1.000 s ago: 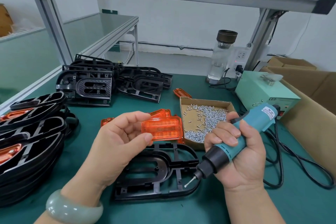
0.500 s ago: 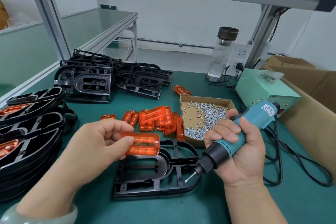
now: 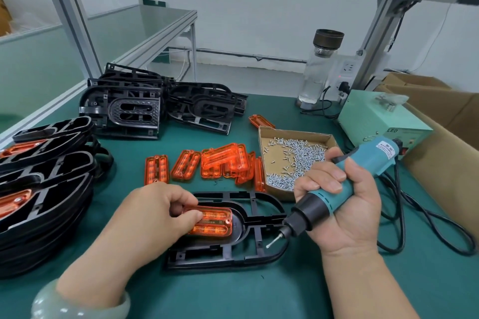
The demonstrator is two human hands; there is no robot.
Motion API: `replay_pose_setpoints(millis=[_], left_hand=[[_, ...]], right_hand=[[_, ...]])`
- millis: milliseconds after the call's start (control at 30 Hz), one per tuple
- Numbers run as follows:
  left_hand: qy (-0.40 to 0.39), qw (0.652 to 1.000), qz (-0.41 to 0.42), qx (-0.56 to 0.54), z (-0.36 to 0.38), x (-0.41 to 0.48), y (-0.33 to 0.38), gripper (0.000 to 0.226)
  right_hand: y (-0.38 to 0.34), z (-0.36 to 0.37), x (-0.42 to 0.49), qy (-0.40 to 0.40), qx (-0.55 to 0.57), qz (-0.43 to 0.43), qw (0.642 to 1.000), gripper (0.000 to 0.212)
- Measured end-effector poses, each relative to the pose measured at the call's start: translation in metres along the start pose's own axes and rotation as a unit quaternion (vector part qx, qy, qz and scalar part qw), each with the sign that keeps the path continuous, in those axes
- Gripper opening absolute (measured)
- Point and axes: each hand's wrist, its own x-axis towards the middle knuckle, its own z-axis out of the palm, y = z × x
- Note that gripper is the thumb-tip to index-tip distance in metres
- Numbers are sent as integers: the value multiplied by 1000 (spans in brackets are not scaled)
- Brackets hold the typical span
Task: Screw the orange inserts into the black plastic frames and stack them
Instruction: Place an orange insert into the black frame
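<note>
Orange insert (image 3: 216,223) in black frame (image 3: 261,202) lower centre, left hand (image 3: 155,212) fingers pinching it; right hand (image 3: 347,215) clamped round screwdriver (image 3: 373,160). Screw box (image 3: 270,156), loose inserts (image 3: 223,160) just behind; frame stack (image 3: 64,160) left edge.

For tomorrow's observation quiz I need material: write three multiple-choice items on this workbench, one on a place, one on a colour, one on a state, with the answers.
1. Relative to the loose orange inserts, the tray of screws lies: A) to the left; B) to the right; C) on top.
2. The screwdriver has a body that is: A) teal; B) red; C) yellow.
3. The insert under the left hand is: A) held in the air; B) lying in the black frame; C) among the screws.

Answers: 1 B, the tray lies at the pile's right edge. 2 A, teal casing shows in the right hand. 3 B, it sits in the frame's recess.
</note>
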Motion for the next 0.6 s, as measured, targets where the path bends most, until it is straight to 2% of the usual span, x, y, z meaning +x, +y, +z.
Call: replay_pose_setpoints(millis=[200, 367, 600], left_hand=[[-28, 999, 1, 17, 1, 3, -5, 19], [-84, 995, -10, 60, 2, 3, -3, 19], [-82, 994, -16, 69, 4, 3, 1, 19]], right_hand=[[-1, 0, 0, -2, 0, 0, 1000, 47], [0, 2, 1, 2, 0, -4, 1000, 49], [0, 7, 0, 1, 1, -6, 1000, 50]])
